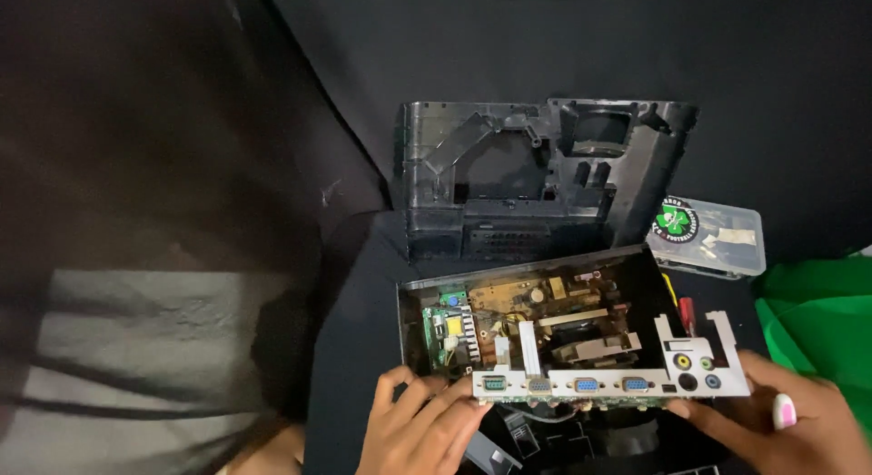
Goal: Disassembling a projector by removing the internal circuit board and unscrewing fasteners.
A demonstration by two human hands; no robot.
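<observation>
A pale connector panel (610, 377) is pinched at its ends by the left hand (425, 430) and right hand (788, 428), before an opened device chassis (536, 319) on a black-draped table (363, 330).

Silver port panel (610, 377) with blue connectors, upright at open circuit-filled case (536, 316) front.

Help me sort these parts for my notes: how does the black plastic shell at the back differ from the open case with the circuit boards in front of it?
The black plastic shell stands upright and is hollow, showing only moulded ribs and openings. The open case lies flat and is packed with brown and green circuit boards. Nobody touches the shell, whereas the left hand and right hand hold a light connector panel at the case's front edge. Both are dark, boxy housings of similar width.
</observation>
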